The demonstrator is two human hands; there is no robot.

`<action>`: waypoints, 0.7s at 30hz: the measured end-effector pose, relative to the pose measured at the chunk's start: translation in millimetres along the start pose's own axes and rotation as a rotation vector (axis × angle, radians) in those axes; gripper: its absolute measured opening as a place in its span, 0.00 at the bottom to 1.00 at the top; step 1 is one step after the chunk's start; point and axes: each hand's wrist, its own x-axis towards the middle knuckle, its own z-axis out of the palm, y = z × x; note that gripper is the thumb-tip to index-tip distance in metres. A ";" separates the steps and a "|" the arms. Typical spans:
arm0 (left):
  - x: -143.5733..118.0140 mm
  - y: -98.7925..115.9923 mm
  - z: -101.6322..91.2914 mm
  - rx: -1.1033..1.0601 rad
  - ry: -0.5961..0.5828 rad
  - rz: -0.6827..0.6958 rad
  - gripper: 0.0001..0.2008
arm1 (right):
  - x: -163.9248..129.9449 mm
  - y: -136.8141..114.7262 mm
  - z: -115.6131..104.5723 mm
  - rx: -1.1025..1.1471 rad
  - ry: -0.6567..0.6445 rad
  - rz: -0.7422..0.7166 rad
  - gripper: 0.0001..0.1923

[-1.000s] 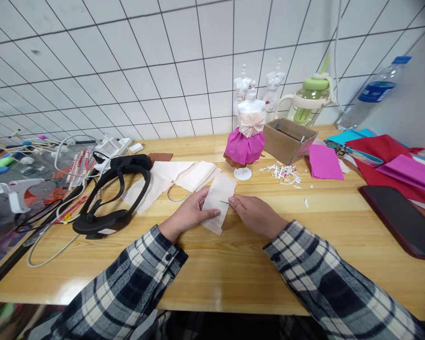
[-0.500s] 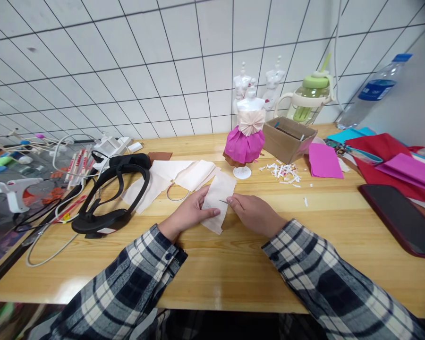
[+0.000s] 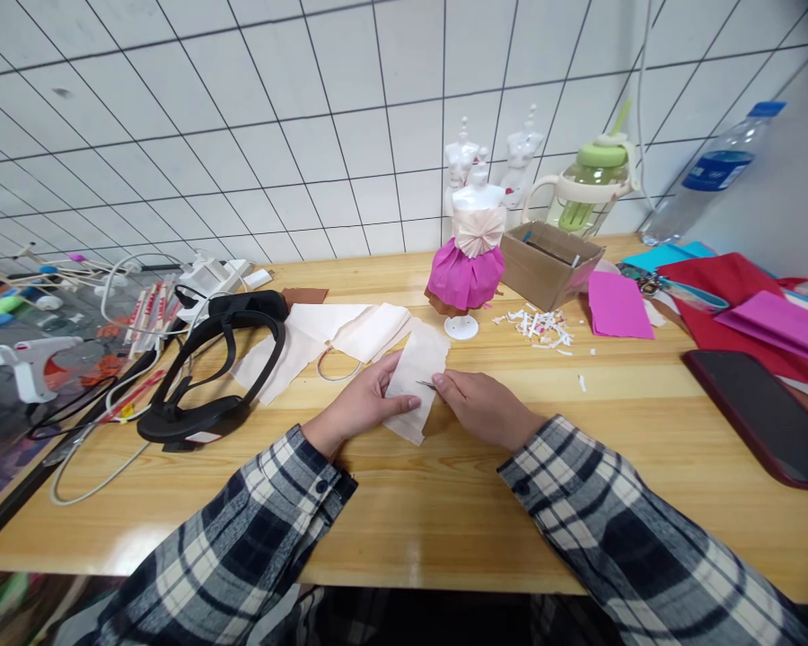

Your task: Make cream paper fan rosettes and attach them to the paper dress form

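Surface (image 3: 404, 502) of pale wood carries everything under the fingers. Cream rectangular fabric piece (image 3: 414, 368) lies between both hands, its far end lifted off the wood. Left hand (image 3: 360, 408) pins its near edge, thumb on top, fingers closed underneath. Right hand (image 3: 485, 408) pinches a thin steel needle (image 3: 425, 385), tip touching the cloth. Keeping the cloth taut beside the thumb should help.

A pink-skirted mannequin (image 3: 467, 260) is seen at centre, a cardboard box (image 3: 550, 265) beside it, a black headset (image 3: 208, 377) at left.
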 end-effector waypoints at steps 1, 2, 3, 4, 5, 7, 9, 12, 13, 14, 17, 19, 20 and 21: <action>-0.2 0.4 0.6 0.002 -0.004 -0.006 0.34 | -0.1 -0.3 0.5 -0.001 0.002 0.003 0.22; -0.4 0.6 1.2 0.004 -0.007 -0.010 0.33 | -0.2 -0.5 1.1 -0.002 0.005 0.007 0.23; -0.5 0.5 1.7 0.004 -0.009 -0.013 0.33 | -0.3 -0.7 1.7 0.000 0.009 0.009 0.23; -0.6 0.1 2.2 0.004 -0.009 -0.017 0.33 | -0.3 -0.8 2.4 0.005 0.013 0.009 0.23; -0.6 -0.6 2.5 0.003 -0.008 -0.022 0.33 | -0.3 -0.9 3.0 0.009 0.016 0.007 0.23; -0.5 -2.4 2.8 0.000 -0.005 -0.040 0.33 | -0.1 -1.2 4.2 0.010 0.019 0.004 0.23; -0.5 -4.4 2.8 -0.007 -0.005 -0.053 0.32 | 0.0 -1.8 4.9 0.003 0.022 0.006 0.23; -0.6 -6.3 2.8 -0.005 0.001 -0.050 0.30 | -0.2 -2.6 4.6 -0.016 0.023 0.008 0.23; -0.8 -6.3 2.9 0.000 0.004 -0.049 0.30 | -0.4 -2.7 4.2 -0.023 0.022 0.007 0.23; -0.9 -6.0 3.2 0.006 0.005 -0.050 0.30 | -0.5 -2.6 3.7 -0.029 0.021 0.005 0.23; -1.4 -2.9 4.0 0.011 -0.002 -0.047 0.30 | -0.6 -1.5 2.3 -0.040 0.026 -0.003 0.22; -1.4 0.5 3.5 0.020 0.014 -0.001 0.29 | -0.2 -0.3 1.7 -0.043 0.034 -0.001 0.22; -1.3 2.3 2.6 0.032 0.036 0.030 0.27 | 0.2 0.4 1.5 -0.043 0.034 0.002 0.22; -1.1 3.7 1.4 0.048 0.067 0.057 0.25 | 0.5 1.0 1.3 -0.039 0.029 0.002 0.22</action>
